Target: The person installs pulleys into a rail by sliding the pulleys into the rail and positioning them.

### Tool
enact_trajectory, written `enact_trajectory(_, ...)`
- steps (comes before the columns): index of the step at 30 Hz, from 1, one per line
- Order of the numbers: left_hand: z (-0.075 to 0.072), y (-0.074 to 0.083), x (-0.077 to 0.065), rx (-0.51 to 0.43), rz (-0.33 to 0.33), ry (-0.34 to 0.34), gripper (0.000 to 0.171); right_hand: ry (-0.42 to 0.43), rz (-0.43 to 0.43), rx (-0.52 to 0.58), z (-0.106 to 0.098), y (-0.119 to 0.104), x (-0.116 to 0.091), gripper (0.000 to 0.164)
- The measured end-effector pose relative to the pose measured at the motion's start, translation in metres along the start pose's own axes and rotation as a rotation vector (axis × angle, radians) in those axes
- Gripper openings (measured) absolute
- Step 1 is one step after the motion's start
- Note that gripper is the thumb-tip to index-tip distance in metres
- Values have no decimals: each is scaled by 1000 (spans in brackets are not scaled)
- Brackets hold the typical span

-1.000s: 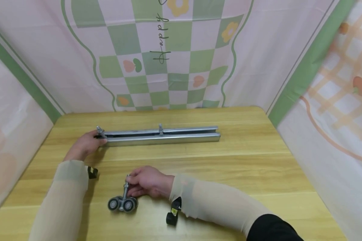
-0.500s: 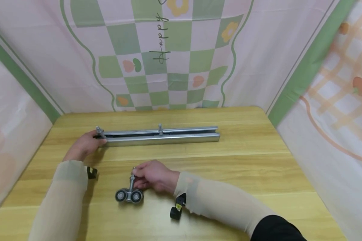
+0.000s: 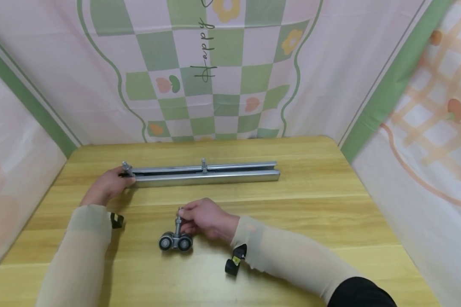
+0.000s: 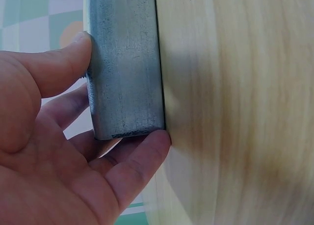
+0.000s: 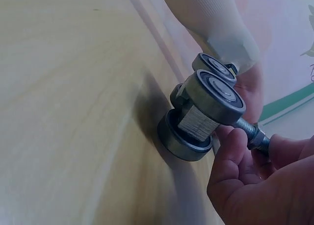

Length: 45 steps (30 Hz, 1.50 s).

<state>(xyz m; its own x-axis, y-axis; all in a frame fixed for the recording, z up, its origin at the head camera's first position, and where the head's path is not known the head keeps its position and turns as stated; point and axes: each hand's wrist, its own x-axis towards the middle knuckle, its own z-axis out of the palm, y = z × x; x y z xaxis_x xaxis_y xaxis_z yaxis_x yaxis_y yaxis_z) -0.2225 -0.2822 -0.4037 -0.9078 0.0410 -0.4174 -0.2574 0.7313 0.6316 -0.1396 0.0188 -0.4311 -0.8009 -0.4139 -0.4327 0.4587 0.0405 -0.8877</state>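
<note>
A grey metal C-shaped rail (image 3: 230, 177) lies across the far part of the table, slot facing up. Two threaded bolts stick up from its slot: one bolt (image 3: 204, 165) near the middle, another bolt (image 3: 127, 168) at the left end. My left hand (image 3: 109, 184) grips that left end, thumb on the rail's upper edge and fingers around its end face (image 4: 128, 136). In front of the rail, my right hand (image 3: 207, 218) pinches the upright bolt of a roller trolley (image 3: 175, 241). Its several bearing wheels (image 5: 216, 95) hang downward, apart from the rail and seemingly just above the table.
The wooden table (image 3: 311, 230) extends to both sides and toward me. A patterned cloth (image 3: 230, 106) hangs behind its far edge, with more cloth at the left and right. A black wrist camera (image 3: 234, 262) sits under my right forearm.
My right hand has carried the roller trolley to the right and farther from me, toward the rail. My left hand and the rail have stayed where they were.
</note>
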Motion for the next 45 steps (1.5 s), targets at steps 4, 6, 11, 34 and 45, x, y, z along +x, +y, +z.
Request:
enact_trajectory(4,0,0,-1,-4,0,-1,79,32,-28,-25,-3,-2,-1,23)
enact_trajectory(6,0,0,-1,-8,2,1,79,43,-45,-44,-3,-3,-3,22)
enact_trajectory(11,0,0,-2,-12,4,7,79,33,-104,-131,-6,-5,-7,20)
enact_trajectory(34,2,-1,0,10,10,12,81,-145,-639,-960,-24,5,-43,11)
enact_trajectory(45,1,-3,0,-4,14,8,80,-155,-626,-1028,-32,-1,-47,9)
